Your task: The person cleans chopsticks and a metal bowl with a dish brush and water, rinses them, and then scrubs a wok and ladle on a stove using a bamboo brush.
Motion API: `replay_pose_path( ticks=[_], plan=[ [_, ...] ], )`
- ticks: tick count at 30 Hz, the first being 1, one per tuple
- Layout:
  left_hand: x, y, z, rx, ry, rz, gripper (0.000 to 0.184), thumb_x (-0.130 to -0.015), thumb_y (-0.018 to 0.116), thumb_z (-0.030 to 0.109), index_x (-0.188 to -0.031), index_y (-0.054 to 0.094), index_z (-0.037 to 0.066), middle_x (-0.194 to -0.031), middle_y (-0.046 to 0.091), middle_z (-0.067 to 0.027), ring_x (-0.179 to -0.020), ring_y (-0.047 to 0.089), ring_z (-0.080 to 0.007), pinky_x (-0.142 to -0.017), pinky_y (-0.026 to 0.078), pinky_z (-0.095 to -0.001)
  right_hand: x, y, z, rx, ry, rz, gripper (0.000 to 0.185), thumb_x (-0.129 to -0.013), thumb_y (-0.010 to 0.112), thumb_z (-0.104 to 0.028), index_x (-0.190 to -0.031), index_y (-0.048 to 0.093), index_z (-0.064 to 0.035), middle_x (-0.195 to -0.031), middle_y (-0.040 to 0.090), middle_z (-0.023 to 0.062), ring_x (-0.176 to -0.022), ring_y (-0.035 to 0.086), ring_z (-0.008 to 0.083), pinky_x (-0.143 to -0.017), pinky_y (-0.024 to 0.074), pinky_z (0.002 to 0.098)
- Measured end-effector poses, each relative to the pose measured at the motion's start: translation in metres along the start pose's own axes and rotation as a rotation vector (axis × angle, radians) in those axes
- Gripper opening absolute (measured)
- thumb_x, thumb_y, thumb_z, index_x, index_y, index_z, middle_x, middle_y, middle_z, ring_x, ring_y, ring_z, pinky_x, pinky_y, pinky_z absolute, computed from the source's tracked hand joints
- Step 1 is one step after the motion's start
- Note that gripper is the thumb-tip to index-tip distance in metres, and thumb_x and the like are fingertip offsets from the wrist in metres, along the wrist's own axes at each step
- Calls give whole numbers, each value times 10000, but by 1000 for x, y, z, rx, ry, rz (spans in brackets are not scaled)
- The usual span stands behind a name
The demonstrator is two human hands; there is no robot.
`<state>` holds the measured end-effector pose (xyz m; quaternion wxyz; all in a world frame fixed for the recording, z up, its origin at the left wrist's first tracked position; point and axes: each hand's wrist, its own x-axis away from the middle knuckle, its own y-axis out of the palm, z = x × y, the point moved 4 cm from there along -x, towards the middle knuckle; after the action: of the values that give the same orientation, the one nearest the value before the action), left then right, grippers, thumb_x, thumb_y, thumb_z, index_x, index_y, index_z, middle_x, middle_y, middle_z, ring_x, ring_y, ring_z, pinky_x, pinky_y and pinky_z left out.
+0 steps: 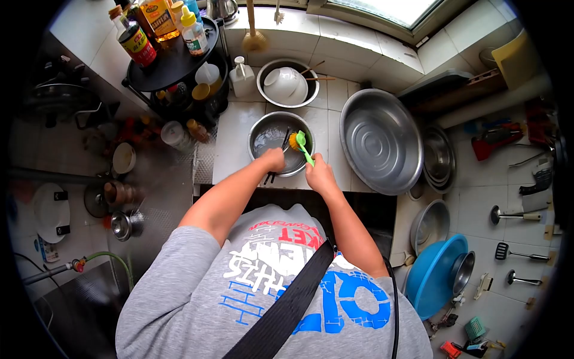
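Observation:
At the near left rim of a metal bowl (263, 140) with water in it, my left hand (274, 160) is closed around dark chopsticks (286, 139), whose ends stick out above and below the fist. My right hand (321, 174) grips a green brush (301, 140) by its handle. The brush's yellow bristles are over the bowl, touching or very near the upper part of the chopsticks. Behind this bowl stands a second metal bowl (261, 90) holding white bowls (286, 85) and more chopsticks.
A large metal basin (382, 140) leans at the right, with a blue basin (433, 281) nearer me. A white pump bottle (241, 78) and a black shelf (173, 69) of sauce bottles stand back left. Utensils hang along the right wall.

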<state>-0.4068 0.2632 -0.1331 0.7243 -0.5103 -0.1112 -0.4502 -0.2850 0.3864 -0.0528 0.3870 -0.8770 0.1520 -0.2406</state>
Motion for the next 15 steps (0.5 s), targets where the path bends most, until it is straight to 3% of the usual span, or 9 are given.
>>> replay_pose_path(
  ticks=[3,4,7,8,11,12,15],
  plan=[
    [9,-14,-3,247,-28,121,433,-794,622,52,-1206,549,-59,-1012,668,-297,-974,681,-370,-799,557,-435,1,-1,0,-25,-5,4,337,-919,585,-221,-1181,522,-18,-963,652,297,-950,603,498,-834,476,528],
    [20,-16,-2,648,-50,10,360,-806,609,7,-1154,551,-68,-861,679,-233,-715,705,-283,-572,560,-384,2,-2,0,-32,-11,6,338,-920,585,-222,-1184,521,-22,-970,653,293,-956,604,494,-835,476,523],
    [15,-9,-21,950,-155,61,206,-890,575,15,-1087,555,-44,-788,633,-118,-573,614,-154,-451,469,-285,5,-1,-4,-91,-24,14,326,-917,587,-219,-1175,531,-26,-978,660,277,-963,609,481,-838,477,513],
    [4,-5,-30,869,-131,2,138,-921,566,64,-1013,581,-37,-717,609,-105,-524,571,-158,-428,428,-296,5,0,-8,-97,-36,1,317,-916,586,-217,-1163,537,-26,-973,661,274,-960,611,476,-839,477,511],
    [3,-2,-33,628,-129,-30,160,-949,531,111,-921,597,-32,-661,579,-98,-502,543,-163,-417,409,-323,4,4,-16,-93,-47,-27,293,-913,583,-213,-1134,554,-23,-962,665,266,-956,619,463,-845,477,505],
    [10,-4,-29,528,-117,87,317,-949,521,198,-978,655,-87,-834,661,-250,-685,675,-327,-580,510,-423,-1,7,-16,-79,-29,-27,289,-911,581,-212,-1127,560,-22,-963,665,264,-958,620,460,-847,478,501],
    [18,-10,-25,291,72,237,326,-939,531,213,-979,657,-85,-923,669,-285,-839,678,-388,-728,517,-441,-14,11,-8,-50,-10,-20,296,-907,578,-213,-1127,572,-16,-990,664,268,-980,620,453,-867,479,487]
  ],
)
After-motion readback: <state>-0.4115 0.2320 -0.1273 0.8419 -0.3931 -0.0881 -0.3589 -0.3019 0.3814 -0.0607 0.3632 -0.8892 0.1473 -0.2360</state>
